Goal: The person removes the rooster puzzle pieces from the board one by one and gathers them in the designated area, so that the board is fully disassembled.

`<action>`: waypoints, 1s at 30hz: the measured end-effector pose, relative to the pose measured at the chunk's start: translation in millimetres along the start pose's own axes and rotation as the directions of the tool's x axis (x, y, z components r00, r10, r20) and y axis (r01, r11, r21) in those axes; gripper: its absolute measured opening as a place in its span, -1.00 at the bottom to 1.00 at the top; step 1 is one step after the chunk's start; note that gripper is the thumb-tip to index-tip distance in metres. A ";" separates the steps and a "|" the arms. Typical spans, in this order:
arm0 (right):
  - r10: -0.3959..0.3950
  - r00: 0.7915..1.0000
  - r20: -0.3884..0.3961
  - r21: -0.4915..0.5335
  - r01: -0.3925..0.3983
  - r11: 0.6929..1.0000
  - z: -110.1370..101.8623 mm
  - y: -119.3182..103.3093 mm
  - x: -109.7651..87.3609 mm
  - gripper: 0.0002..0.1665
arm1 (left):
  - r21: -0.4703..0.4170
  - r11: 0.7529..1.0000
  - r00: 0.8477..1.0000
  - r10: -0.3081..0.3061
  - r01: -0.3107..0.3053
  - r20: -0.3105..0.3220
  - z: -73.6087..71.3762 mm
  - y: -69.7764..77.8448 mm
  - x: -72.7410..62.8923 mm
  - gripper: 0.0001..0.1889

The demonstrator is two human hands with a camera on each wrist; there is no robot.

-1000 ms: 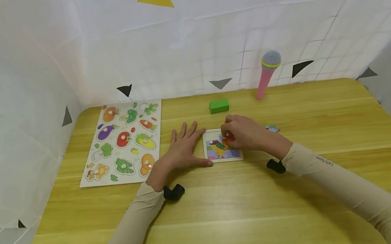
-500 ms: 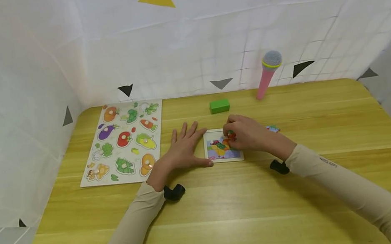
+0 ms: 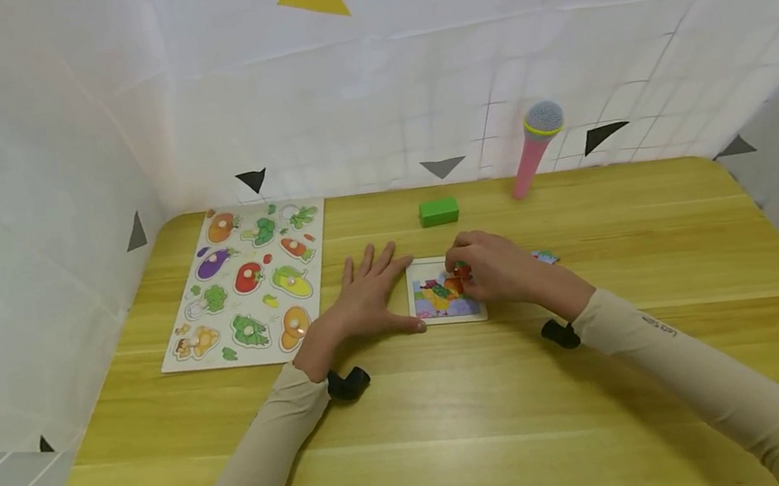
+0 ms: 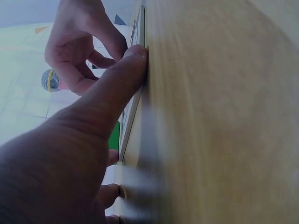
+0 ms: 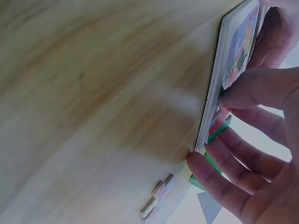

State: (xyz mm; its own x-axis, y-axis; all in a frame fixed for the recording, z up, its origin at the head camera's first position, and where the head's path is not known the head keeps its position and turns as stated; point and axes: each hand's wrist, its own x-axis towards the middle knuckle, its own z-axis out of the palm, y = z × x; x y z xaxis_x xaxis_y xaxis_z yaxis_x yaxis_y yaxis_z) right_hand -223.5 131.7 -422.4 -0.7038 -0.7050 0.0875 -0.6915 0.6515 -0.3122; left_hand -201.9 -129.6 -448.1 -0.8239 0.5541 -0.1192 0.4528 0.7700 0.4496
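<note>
In the head view a small jigsaw puzzle in a white-rimmed tray [image 3: 449, 320] lies on the table, its picture colourful and the upper part partly bare. My left hand [image 3: 368, 301] rests at its left side with fingers spread. The thumb and a fingertip touch the tray's left edge. Over the tray's right side, my right hand [image 3: 495, 267] pinches a red puzzle piece [image 5: 220, 115] between thumb and index finger; in the right wrist view it shows a green edge. Its other fingers reach the tray's border. A loose puzzle piece [image 3: 545, 257] lies right of that hand.
A vegetable peg puzzle board [image 3: 237, 301] occupies the table's left side. Behind the small tray sits a green block [image 3: 439, 212]. A pink toy microphone [image 3: 527, 163] stands at the table's back edge, before a white sheet backdrop [image 3: 408, 64].
My right hand has shifted very slightly right while still pinching the red piece at the tray. The left hand stays in place on the tray's edge.
</note>
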 end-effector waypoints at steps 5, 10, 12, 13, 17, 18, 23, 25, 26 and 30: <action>-0.017 0.999 -0.030 -0.001 0.017 1.000 0.4 0.6 -3.1 -0.72 | -0.001 1.000 1.000 0.004 -0.004 -0.004 1.6 -0.4 -0.2 0.15; -0.051 0.995 -0.089 -0.002 0.051 0.999 1.1 0.6 -7.8 -0.75 | -0.006 1.000 1.000 0.008 -0.008 -0.002 2.2 -0.9 0.3 0.15; -0.066 0.992 -0.108 -0.008 0.066 0.998 0.7 0.6 -8.8 -0.76 | -0.004 1.000 1.000 0.008 -0.008 -0.001 2.2 -1.1 0.4 0.15; -0.074 0.991 -0.116 -0.013 0.073 0.997 0.3 0.5 -9.2 -0.76 | -0.002 1.000 1.000 0.008 -0.008 0.000 2.2 -1.4 0.4 0.15; -0.088 0.987 -0.134 -0.025 0.086 0.996 -1.1 0.5 -10.3 -0.78 | 0.007 1.000 1.000 0.006 -0.006 0.001 1.9 -1.6 0.2 0.15; -0.089 0.987 -0.137 -0.027 0.086 0.996 -1.6 0.5 -10.6 -0.78 | 0.007 1.000 1.000 0.005 -0.005 -0.001 1.7 -1.4 0.1 0.15; -0.091 0.987 -0.136 -0.028 0.088 0.996 -2.2 2.4 -12.2 -0.77 | 0.007 1.000 1.000 0.001 -0.001 0.000 0.8 -0.2 0.2 0.15; -0.089 0.987 -0.135 -0.021 0.087 0.996 -3.5 2.8 -13.6 -0.76 | 0.008 1.000 1.000 0.001 -0.001 0.003 0.6 0.3 0.5 0.15; -0.086 0.987 -0.136 -0.021 0.084 0.996 -4.3 3.2 -14.6 -0.76 | 0.009 1.000 1.000 0.000 0.000 0.003 0.4 0.6 0.5 0.15; -0.074 0.987 -0.142 -0.019 0.072 0.997 -10.0 4.3 -21.0 -0.74 | 0.012 1.000 1.000 -0.002 0.002 0.001 -0.2 1.5 0.1 0.15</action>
State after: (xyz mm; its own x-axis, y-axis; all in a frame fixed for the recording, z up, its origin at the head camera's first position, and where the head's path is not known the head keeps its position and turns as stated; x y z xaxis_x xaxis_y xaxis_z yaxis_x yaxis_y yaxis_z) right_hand -213.3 152.2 -416.1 -0.6663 -0.7046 0.2441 -0.7436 0.6039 -0.2868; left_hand -201.3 -128.5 -447.2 -0.8246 0.5527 -0.1206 0.4551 0.7747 0.4390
